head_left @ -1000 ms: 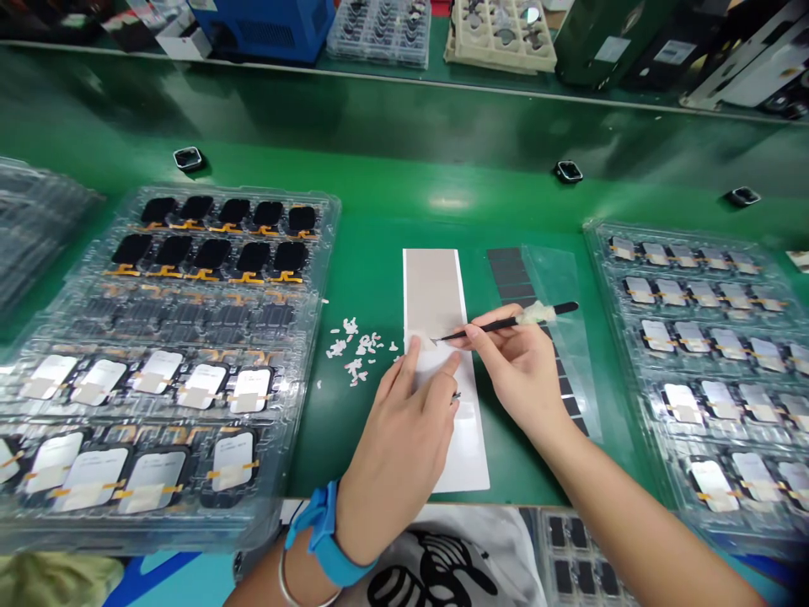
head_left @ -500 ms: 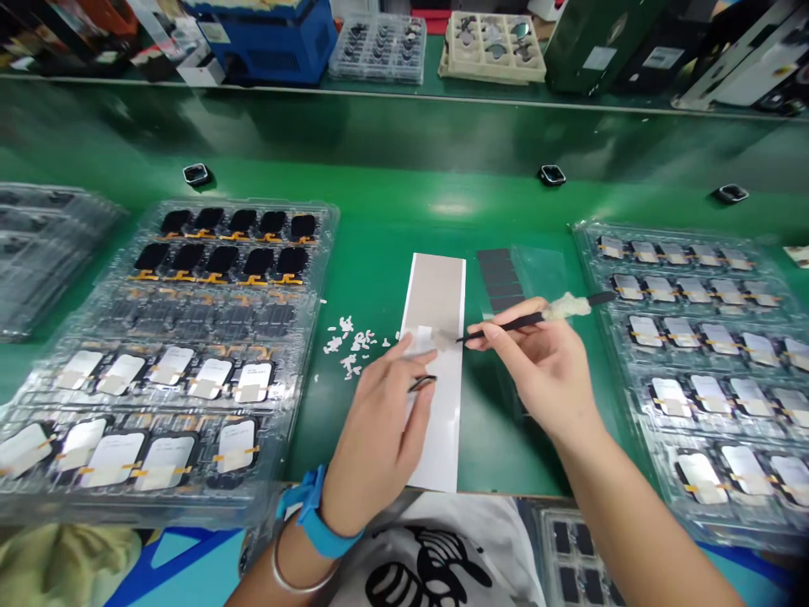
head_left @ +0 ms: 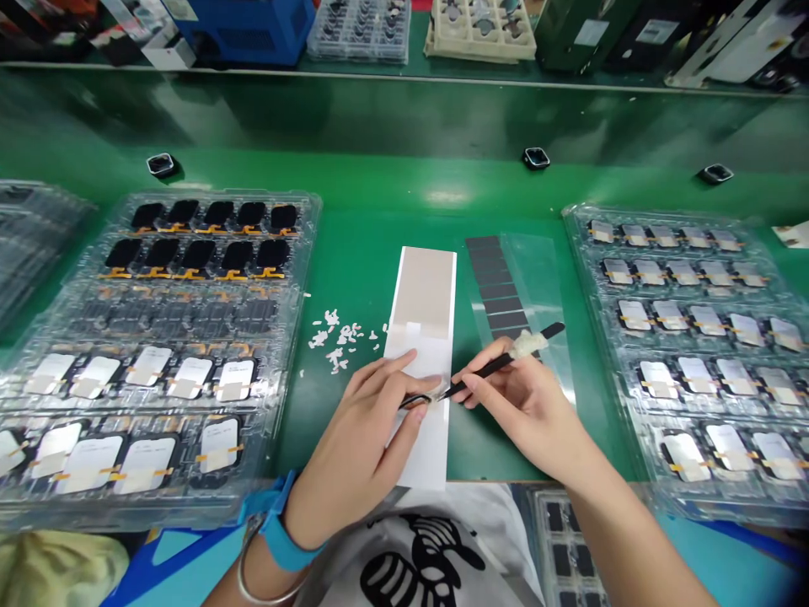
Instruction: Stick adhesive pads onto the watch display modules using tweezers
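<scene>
My left hand (head_left: 372, 430) pinches a small dark curved piece (head_left: 415, 400) between thumb and fingers, over the long sticker sheet (head_left: 425, 291). A thin black tool (head_left: 496, 365) with a pale wrapping round its shaft is held in my right hand (head_left: 527, 396). Its tip meets or nearly meets the small piece; the exact contact is too small to tell. The sheet is beige at its far part and white nearer me. White scraps (head_left: 341, 337) lie left of the sheet, and a clear film with dark strips (head_left: 499, 287) lies to its right.
A clear tray of black and silver-backed screens (head_left: 297, 337) stands at the left, another tray (head_left: 587, 295) at the right. Watch-like pieces (head_left: 536, 158) sit along the back. Above, a shelf edge (head_left: 379, 77) carries a blue machine (head_left: 246, 29) and boxes.
The tool tip has moved from above the sheet's right edge down to the small piece in my left fingers. The view has shifted slightly.
</scene>
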### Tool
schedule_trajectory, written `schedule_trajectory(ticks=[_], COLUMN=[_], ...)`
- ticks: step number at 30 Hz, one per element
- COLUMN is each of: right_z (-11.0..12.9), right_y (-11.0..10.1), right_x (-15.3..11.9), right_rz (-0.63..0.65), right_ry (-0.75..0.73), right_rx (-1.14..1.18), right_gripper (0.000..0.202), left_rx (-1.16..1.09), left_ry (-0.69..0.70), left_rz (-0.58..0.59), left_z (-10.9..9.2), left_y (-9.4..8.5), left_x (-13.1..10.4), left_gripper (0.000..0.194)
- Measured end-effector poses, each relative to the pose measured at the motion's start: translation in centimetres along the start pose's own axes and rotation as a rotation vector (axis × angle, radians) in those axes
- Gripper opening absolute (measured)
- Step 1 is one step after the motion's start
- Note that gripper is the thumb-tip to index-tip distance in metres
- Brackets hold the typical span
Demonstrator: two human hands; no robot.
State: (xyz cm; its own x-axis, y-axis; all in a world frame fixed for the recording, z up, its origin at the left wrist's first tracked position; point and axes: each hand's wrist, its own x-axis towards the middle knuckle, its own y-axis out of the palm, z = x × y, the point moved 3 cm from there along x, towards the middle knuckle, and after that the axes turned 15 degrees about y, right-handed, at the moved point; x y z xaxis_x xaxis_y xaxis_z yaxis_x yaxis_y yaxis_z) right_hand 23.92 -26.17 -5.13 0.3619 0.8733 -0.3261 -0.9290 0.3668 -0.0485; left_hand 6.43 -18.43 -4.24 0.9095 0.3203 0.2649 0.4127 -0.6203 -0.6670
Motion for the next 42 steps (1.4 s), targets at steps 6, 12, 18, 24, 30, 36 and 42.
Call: schedule_trajectory(ticks=[6,12,18,24,30,36,42], right_z=[-1.2,-1.7,-1.7,-1.7,-0.5,0.8,0.3], right_y=[1.2,2.8,2.8,2.2,2.0,4.2,4.4], right_x=[-1.5,-2.9,-3.7,-3.8,-3.8,-3.1,-2.9], right_rz=[-0.176,-0.376,-0.323,-0.455,-0.353,-0.283,-0.312], right_ry=[0.036,-0.042,-0.164,-0.185,-0.191,-0.212,-0.199], right_rx=[0.149,0.098,0.16,0.229,0.38,0.426,0.417], right_gripper=[0.014,0.012,0.012,0.013,0.013,0.014,0.014], left_rx=[0.007,0.057,0.071,-0.044,-0.384,-0.916,-0.987], left_ry=[-0.015,-0.001,-0.005,-0.049,-0.219,-0.396,-0.394], left_rz=[0.067,0.091,0.084,0.047,-0.33,-0.438,-0.421], left_z=[0.1,0.0,0.1,0.4,0.0,-0.7,-0.7], left_y=[0.1,0.1,0.0,0.0,-0.7,0.8,1.2], left_x=[-0.2,-0.2,-0.1,-0.1,-0.6,-0.7,-0.4], left_gripper=[0.018,0.016,0.018,0.014,0.006,0.017,0.023])
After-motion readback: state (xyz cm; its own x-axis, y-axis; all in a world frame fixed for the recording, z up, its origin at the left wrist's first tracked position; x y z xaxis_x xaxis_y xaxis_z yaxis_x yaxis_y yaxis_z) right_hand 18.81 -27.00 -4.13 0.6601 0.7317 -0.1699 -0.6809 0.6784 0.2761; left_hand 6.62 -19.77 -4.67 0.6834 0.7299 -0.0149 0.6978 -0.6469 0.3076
